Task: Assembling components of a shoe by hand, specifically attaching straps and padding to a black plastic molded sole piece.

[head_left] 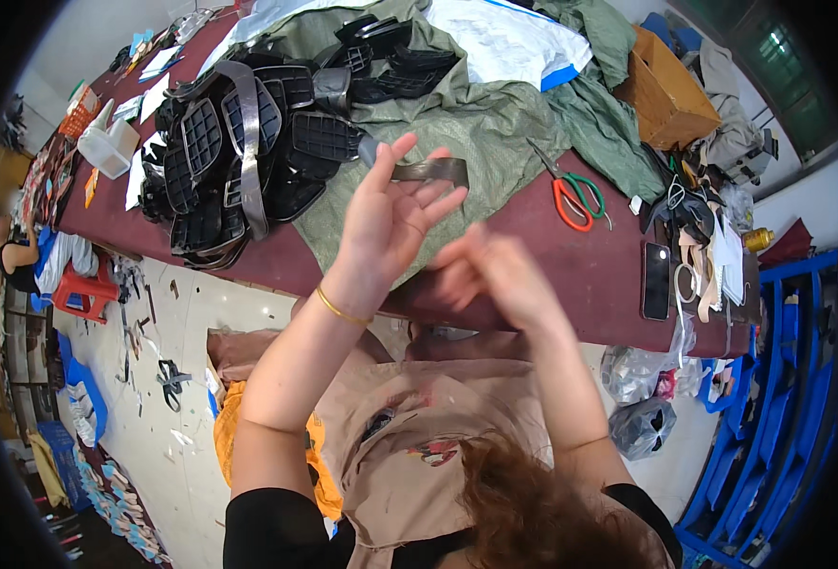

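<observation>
My left hand [388, 223] is raised over the front of the table, palm turned up and thumb apart. A dark, shiny strap [438, 171] lies across its partly bent fingers and curls over at its right end. To the right and a little lower, my right hand [495, 275] is smeared by motion, so its fingers cannot be made out. Beyond my left hand is a heap of black shoe soles [248, 123] with ribbed grids, several with grey straps. The heap rests partly on a green woven sheet [419, 123].
Red-and-green-handled scissors [575, 197] lie on the dark red tabletop [533, 275]. Further right are a phone [656, 281] and a cardboard box [665, 90]. A white plastic jug [108, 142] stands at the far left. A red stool [87, 292] and another person [19, 251] are beyond.
</observation>
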`<state>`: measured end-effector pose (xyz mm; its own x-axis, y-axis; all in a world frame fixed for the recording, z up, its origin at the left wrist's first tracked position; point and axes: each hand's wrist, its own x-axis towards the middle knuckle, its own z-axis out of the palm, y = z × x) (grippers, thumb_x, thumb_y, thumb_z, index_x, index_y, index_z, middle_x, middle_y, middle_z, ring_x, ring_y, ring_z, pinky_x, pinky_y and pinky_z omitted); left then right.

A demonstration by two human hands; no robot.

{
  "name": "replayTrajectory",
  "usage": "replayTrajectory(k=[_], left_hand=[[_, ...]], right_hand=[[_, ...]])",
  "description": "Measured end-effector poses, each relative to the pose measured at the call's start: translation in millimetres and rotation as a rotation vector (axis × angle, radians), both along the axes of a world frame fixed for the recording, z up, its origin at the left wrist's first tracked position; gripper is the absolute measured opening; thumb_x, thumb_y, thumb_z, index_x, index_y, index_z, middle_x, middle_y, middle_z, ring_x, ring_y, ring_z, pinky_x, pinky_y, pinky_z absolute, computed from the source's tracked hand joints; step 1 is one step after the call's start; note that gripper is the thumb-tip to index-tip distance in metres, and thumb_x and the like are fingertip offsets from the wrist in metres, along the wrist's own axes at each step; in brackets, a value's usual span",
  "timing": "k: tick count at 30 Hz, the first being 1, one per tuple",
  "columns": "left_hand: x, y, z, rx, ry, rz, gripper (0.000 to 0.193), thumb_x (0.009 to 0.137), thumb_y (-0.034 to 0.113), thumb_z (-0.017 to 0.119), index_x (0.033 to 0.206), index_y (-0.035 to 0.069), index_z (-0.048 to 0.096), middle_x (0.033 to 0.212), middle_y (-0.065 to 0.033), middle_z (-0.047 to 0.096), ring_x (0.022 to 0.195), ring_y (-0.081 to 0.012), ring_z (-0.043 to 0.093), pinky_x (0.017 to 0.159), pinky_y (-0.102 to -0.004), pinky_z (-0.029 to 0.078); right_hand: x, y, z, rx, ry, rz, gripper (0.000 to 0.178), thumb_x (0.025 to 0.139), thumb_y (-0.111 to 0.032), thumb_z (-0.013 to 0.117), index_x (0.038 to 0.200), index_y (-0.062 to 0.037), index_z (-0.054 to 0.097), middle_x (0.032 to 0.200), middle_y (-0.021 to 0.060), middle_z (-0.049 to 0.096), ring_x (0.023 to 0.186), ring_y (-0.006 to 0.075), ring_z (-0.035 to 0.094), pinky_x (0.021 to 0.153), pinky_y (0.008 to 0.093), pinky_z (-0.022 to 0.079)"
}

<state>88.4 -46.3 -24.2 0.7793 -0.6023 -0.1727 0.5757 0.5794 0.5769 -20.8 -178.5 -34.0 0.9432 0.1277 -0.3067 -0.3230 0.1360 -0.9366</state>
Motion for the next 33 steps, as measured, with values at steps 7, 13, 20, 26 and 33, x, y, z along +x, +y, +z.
replayTrajectory(k=[7,13,20,26,33], left_hand=[[27.2,-23.0,-12.7,0.46,-0.776,-0.648,0.037,0.085,0.021,0.062,0.114,-0.001,0.055,0.107,-0.0157,0.062,0.094,-0.0253,0.062,0.079,-0.0365,0.052],[202.2,-80.7,-86.7,1.203,-1.681,0.636,0.031,0.081,0.029,0.062,0.101,0.005,0.064,0.107,-0.0146,0.061,0.106,-0.0354,0.052,0.091,-0.0434,0.039],[200.1,-115.3,-127.6,1.197,-1.177,0.923,0.031,0.091,0.032,0.046,0.085,0.007,0.062,0.083,-0.0114,0.06,0.084,-0.0292,0.056,0.08,-0.0439,0.042],[152.9,-75.6,-90.8,0.731,-0.65,0.986,0.051,0.095,0.043,0.037,0.087,-0.002,0.058,0.074,-0.0129,0.062,0.065,-0.0208,0.057,0.062,-0.0306,0.046],[-11.3,8.1,-78.3,-0.124,0.221,0.037,0.097,0.074,0.08,0.028,0.114,-0.005,0.052,0.114,-0.0161,0.057,0.107,-0.0294,0.054,0.093,-0.0463,0.042]], right_hand=[[9.2,-42.5,-10.2,0.233,-0.608,-0.948,0.025,0.092,-0.024,0.051,0.097,-0.0005,0.06,0.092,0.0064,0.059,0.085,0.0139,0.053,0.077,0.0305,0.042],[-66.4,-48.5,10.8,-0.37,-0.758,-1.177,0.024,0.096,-0.02,0.043,0.089,0.0003,0.055,0.085,0.0076,0.056,0.064,0.0111,0.05,0.058,0.0235,0.041],[-100.5,-38.7,-3.9,-0.423,-0.576,-1.203,0.024,0.095,-0.021,0.044,0.089,-0.0001,0.054,0.083,0.0071,0.056,0.06,0.0098,0.05,0.056,0.0234,0.04],[-64.7,-33.3,-14.3,-0.397,-0.645,-1.11,0.026,0.096,-0.025,0.045,0.098,-0.0022,0.057,0.08,0.0034,0.056,0.06,0.0073,0.048,0.053,0.0217,0.039],[-58.2,-43.2,35.2,-0.062,-0.682,-1.011,0.023,0.094,-0.026,0.049,0.105,-0.0059,0.053,0.065,-0.0017,0.047,0.048,0.0054,0.041,0.041,0.0193,0.035]])
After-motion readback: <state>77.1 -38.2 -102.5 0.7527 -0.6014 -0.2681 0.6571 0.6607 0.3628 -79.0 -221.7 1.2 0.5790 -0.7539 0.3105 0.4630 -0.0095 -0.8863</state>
